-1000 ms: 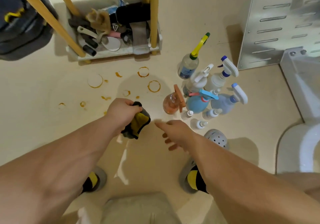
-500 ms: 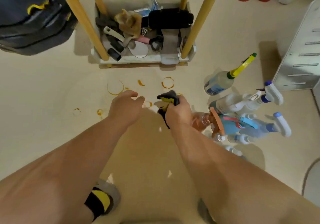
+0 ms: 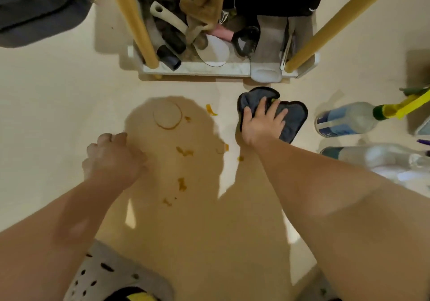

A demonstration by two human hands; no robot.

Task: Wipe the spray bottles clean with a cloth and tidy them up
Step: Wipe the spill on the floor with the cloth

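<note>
Right hand point(image 3: 263, 124) on cloth point(image 3: 295, 117), near crate rim point(image 3: 197, 71)

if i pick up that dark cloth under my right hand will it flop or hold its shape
Probably floppy: the dark cloth lies creased and folded under the right hand. Likely light, since it looks thin. It may slide easily on the smooth floor.
</note>
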